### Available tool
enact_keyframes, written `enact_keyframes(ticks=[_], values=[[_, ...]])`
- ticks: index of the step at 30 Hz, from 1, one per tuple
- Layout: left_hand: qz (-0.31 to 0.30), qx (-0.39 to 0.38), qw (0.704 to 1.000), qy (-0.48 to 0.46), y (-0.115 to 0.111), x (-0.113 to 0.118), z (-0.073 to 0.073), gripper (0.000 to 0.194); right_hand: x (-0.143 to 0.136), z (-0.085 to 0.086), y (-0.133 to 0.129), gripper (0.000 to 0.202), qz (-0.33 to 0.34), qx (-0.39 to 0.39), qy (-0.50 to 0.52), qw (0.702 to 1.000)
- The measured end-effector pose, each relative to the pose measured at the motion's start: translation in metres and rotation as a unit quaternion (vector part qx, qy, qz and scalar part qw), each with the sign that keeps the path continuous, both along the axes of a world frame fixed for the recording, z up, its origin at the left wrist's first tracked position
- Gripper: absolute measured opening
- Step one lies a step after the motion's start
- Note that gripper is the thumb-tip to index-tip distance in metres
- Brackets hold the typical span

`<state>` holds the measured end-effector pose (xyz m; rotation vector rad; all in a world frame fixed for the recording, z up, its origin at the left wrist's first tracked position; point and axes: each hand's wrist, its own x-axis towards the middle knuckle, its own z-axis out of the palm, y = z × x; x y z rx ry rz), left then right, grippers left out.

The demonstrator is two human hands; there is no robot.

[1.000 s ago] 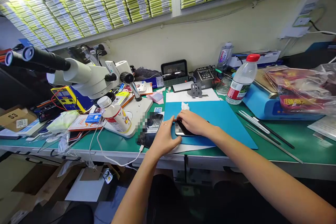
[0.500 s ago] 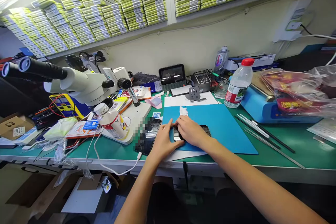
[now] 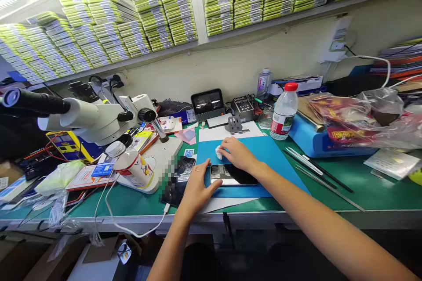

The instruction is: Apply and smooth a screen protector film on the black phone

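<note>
A phone (image 3: 235,177) with a shiny, reflecting screen lies flat on the blue mat (image 3: 277,158). My left hand (image 3: 198,182) rests at its left end, thumb and index finger spread around the near and far corners; whether they touch the phone I cannot tell. Above the phone's far edge, my right hand (image 3: 238,153) pinches a crumpled white tissue (image 3: 218,153) between its fingertips. To the left of my left hand lies a second, dark phone (image 3: 180,180), its screen lit, with a white cable (image 3: 165,211) plugged into it.
A microscope (image 3: 89,120) and a tilted drink bottle (image 3: 135,167) stand at the left. On the right are a red-capped water bottle (image 3: 284,112), several tweezers and sticks (image 3: 316,169) and a blue device (image 3: 306,138) under plastic bags. A grey phone stand (image 3: 234,124) sits behind the mat.
My right hand has lifted off the phone and now has the white tissue, which lay on the mat behind it. More of the phone's screen shows. The view has shifted to the right.
</note>
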<state>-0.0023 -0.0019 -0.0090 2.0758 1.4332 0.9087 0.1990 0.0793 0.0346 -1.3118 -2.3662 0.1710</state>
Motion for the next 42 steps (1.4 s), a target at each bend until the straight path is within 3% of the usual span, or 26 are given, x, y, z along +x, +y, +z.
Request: enact_keyframes(ticks=[5, 8, 11, 19, 25, 29, 36, 42], values=[[-0.007, 0.116, 0.992, 0.055, -0.006, 0.002, -0.003, 0.045, 0.011, -0.006, -0.046, 0.026, 0.031, 0.019, -0.006, 0.999], [-0.059, 0.176, 0.976, 0.114, -0.009, 0.008, 0.001, 0.035, 0.02, -0.011, -0.067, 0.025, 0.014, 0.057, -0.029, 0.998], [-0.116, 0.196, 0.958, 0.174, -0.013, 0.017, 0.008, 0.042, 0.023, -0.013, -0.082, 0.028, 0.01, 0.088, -0.031, 0.996], [-0.129, 0.116, 0.946, 0.273, -0.036, 0.015, 0.009, 0.07, 0.016, -0.029, -0.108, 0.054, 0.094, 0.082, -0.088, 0.988], [-0.099, 0.047, 0.942, 0.317, -0.038, 0.013, 0.019, 0.067, -0.001, -0.025, -0.109, 0.068, 0.061, 0.035, -0.098, 0.993], [-0.118, 0.025, 0.935, 0.332, -0.044, 0.011, 0.023, 0.067, -0.006, -0.023, -0.117, 0.073, 0.064, 0.022, -0.075, 0.995], [-0.096, 0.024, 0.94, 0.326, -0.031, 0.011, 0.02, 0.066, -0.012, -0.023, -0.106, 0.078, 0.018, -0.041, -0.065, 0.997], [-0.086, 0.015, 0.95, 0.299, -0.036, 0.017, 0.017, 0.074, -0.016, -0.028, -0.113, 0.081, 0.017, -0.03, -0.055, 0.998]])
